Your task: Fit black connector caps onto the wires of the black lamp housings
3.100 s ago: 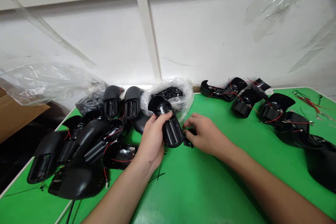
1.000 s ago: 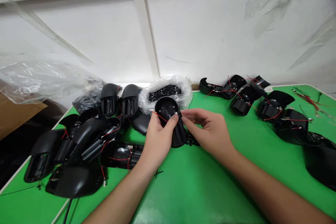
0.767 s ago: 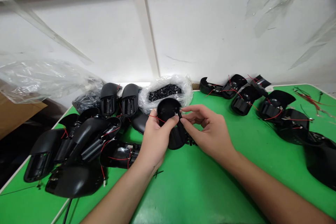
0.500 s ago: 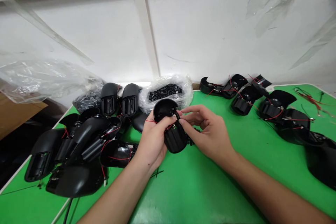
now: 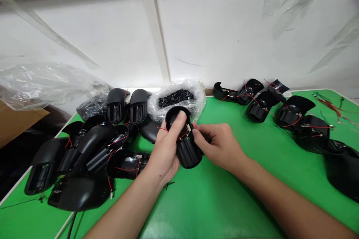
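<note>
A black curved plastic housing (image 5: 188, 153) with a ribbed lower part, a small white connector and a red wire is held above the table. My left hand (image 5: 167, 143) is wrapped round its left side, with the thumb lying on the inside of the cupped top. At its right edge, beside the white connector, my right hand (image 5: 217, 142) has thumb and index finger pinched together. What that pinch holds, if anything, is hidden. Small black pieces show partly behind the right fingers.
Black housings (image 5: 81, 190) with red wires crowd the green table (image 5: 224, 201) on the left; more housings (image 5: 258, 108) line the right. A clear bag (image 5: 200, 101) of small black parts stands at the back. Loose red wires (image 5: 328, 102) lie far right.
My left thumb has moved up onto the housing's cupped top, uncovering the white connector. The housing has shifted slightly down and right, and my right fingers have curled in more.
</note>
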`<action>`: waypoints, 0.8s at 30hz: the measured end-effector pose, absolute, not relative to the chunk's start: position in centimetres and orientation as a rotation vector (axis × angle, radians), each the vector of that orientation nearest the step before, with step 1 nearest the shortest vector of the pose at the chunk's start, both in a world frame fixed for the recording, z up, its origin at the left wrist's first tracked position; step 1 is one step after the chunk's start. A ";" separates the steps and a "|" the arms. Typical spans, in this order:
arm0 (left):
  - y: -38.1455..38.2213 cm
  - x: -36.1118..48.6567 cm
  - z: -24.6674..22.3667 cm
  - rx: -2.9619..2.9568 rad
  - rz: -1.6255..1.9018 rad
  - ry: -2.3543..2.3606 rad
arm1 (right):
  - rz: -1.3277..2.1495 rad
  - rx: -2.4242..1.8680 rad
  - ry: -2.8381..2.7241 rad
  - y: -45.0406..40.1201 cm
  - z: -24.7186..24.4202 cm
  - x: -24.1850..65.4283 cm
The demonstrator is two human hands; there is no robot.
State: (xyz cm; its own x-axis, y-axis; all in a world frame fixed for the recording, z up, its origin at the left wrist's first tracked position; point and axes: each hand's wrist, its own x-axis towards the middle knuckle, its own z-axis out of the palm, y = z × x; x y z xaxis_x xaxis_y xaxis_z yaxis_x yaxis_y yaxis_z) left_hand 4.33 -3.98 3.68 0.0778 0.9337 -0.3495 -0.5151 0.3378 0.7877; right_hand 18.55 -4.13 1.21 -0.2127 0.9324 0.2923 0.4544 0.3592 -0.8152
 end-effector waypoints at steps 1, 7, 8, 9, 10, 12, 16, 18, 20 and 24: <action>-4.0 4.3 3.7 0.536 1.180 0.953 | 0.749 -1.223 -1.815 -4.1 1.1 18.5; -3.7 4.0 3.9 0.526 1.179 0.984 | 0.699 -1.204 -1.825 -4.4 1.0 18.3; -3.7 4.0 4.0 0.532 1.156 1.003 | 0.682 -1.197 -1.838 -4.4 0.9 18.3; -3.6 4.0 4.1 0.533 1.141 1.020 | 0.664 -1.191 -1.850 -4.4 0.9 18.3; -3.6 4.0 4.2 0.530 1.135 1.029 | 0.646 -1.187 -1.860 -4.4 0.9 18.3; -3.7 4.2 4.3 0.518 1.146 1.029 | 0.621 -1.177 -1.873 -4.4 0.8 18.2; -3.9 4.4 4.1 0.528 1.177 1.016 | 0.558 -1.146 -1.903 -4.3 0.8 18.2; -3.9 4.5 4.0 0.514 1.159 1.009 | 0.524 -1.137 -1.911 -4.4 0.9 18.3; -3.9 4.5 4.0 0.493 1.128 0.996 | 0.504 -1.134 -1.911 -4.5 1.0 18.3; -3.8 4.5 4.3 0.480 1.127 0.980 | 0.531 -1.150 -1.916 -4.6 1.1 18.5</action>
State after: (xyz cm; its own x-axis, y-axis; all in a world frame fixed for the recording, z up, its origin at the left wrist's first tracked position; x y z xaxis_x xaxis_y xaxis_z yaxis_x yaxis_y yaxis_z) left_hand 4.48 -3.84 4.26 0.0957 0.9090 -0.4057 -0.5277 0.3919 0.7536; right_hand 18.46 -4.63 1.09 -0.2465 0.8679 0.4312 0.5218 0.4938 -0.6956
